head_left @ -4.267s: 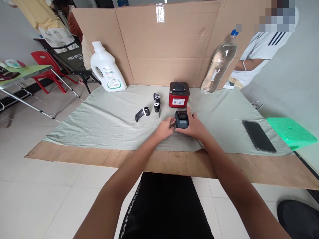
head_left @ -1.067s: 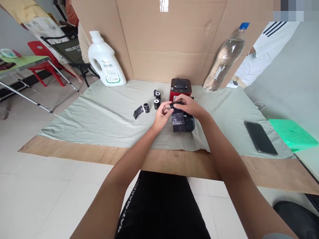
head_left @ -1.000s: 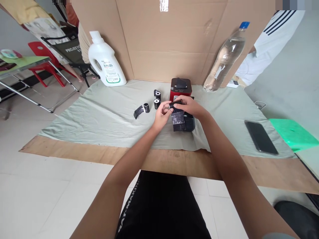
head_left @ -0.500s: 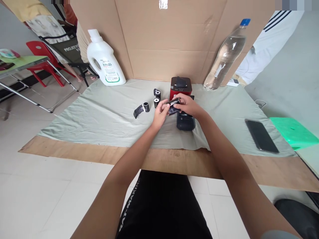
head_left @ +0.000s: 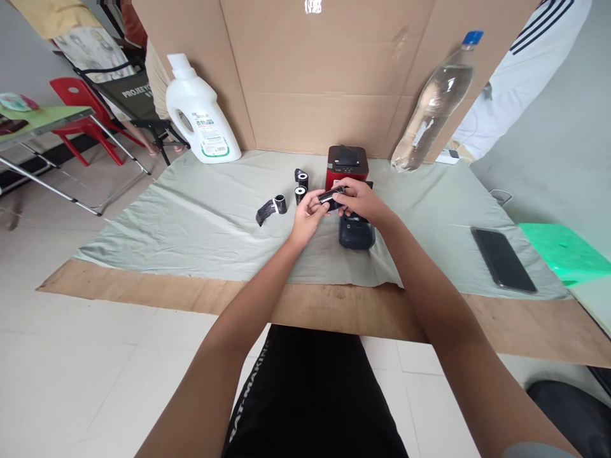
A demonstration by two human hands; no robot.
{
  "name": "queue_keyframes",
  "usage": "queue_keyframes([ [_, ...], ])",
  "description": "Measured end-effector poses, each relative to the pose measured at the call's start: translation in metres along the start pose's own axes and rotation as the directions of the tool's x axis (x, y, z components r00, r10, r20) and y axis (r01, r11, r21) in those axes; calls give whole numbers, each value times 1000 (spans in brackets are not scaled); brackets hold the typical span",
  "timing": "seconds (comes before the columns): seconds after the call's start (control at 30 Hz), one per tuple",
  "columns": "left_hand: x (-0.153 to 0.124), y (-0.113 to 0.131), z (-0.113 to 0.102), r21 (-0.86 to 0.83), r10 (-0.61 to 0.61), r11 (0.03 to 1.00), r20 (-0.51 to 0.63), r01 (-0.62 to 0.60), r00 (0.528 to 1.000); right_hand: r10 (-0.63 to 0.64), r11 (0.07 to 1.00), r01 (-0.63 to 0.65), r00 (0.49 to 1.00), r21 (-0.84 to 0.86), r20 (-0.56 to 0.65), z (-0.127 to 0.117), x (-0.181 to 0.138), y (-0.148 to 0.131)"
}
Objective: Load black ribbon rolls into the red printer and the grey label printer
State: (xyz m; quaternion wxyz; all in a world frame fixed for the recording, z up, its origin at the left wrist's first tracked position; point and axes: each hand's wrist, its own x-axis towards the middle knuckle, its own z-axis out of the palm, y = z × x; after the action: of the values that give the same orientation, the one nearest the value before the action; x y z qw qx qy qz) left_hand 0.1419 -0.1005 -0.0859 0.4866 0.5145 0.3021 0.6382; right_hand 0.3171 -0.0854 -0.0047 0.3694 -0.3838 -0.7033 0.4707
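Between the fingertips of both hands is a small black-wrapped roll (head_left: pixel 329 196), held level above the cloth. My left hand (head_left: pixel 306 216) closes on its left end, my right hand (head_left: pixel 359 197) on its right end. Just left of my left hand stand two black rolls with white ends, a front one (head_left: pixel 300 193) and a rear one (head_left: pixel 303 179). Farther left, black wrapping film (head_left: pixel 266 212) trails from another roll (head_left: pixel 280 204). Behind my hands is a red and black receipt printer (head_left: pixel 347 166). A dark, rounded device (head_left: pixel 356 234) sits below my right hand, partly covered by it.
A grey-green cloth (head_left: pixel 205 222) covers the wooden board (head_left: pixel 334 308). A white detergent jug (head_left: pixel 203 114) and a water bottle (head_left: pixel 436 105) stand before a cardboard panel (head_left: pixel 324 70). A phone (head_left: pixel 503 259) lies at right, near a green stool (head_left: pixel 566 251). Other people are behind the panel.
The roll has turned slightly in my fingers, and the dark printed flap that hung beneath it no longer shows the same way. Both hands stay in nearly the same place.
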Motion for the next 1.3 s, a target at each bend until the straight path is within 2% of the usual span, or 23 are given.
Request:
queue_keyframes([
  [0.17, 0, 3, -1, -2, -132, 991, 18, 132, 991, -82, 997, 83, 996, -11, 27, 0, 3, 5],
  [0.27, 0, 4, -3, -7, -139, 990, 30, 139, 990, -52, 997, 55, 997, 47, -58, 2, 4, 7],
  [0.33, 0, 3, -5, 52, -138, 990, 68, 134, 988, -4, 996, 15, 993, 88, -119, 2, 5, 9],
  [0.4, 0, 3, -7, 173, -95, 982, 103, 76, 990, 33, 995, -18, 988, 96, -149, 3, 5, 9],
  [0.53, 1, 5, -13, 437, 128, 880, 156, -185, 979, 85, 994, -70, 981, 87, -175, 3, 3, 6],
  [0.6, 2, 8, -15, 488, 200, 824, 229, -290, 953, 87, 995, -78, 986, 68, -143, 4, 1, 2],
  [0.7, 3, 13, -18, 503, 239, 781, 306, -370, 921, 62, 998, -60, 996, 31, -61, 4, -2, -4],
  [0.9, 3, 14, -16, 477, 273, 808, 216, -346, 937, 34, 990, -37, 999, 136, 23, 4, 0, 5],
  [1.03, 0, 14, -11, 445, 277, 830, 196, -337, 941, 48, 990, -40, 997, 138, -54, 8, 5, 15],
  [1.13, -3, 17, -8, 470, 285, 811, 203, -348, 937, 73, 990, -57, 990, 129, -120, 11, 6, 17],
  [1.3, -4, 22, -7, 527, 300, 768, 207, -364, 931, 89, 990, -71, 985, 118, -149, 12, 7, 21],
])
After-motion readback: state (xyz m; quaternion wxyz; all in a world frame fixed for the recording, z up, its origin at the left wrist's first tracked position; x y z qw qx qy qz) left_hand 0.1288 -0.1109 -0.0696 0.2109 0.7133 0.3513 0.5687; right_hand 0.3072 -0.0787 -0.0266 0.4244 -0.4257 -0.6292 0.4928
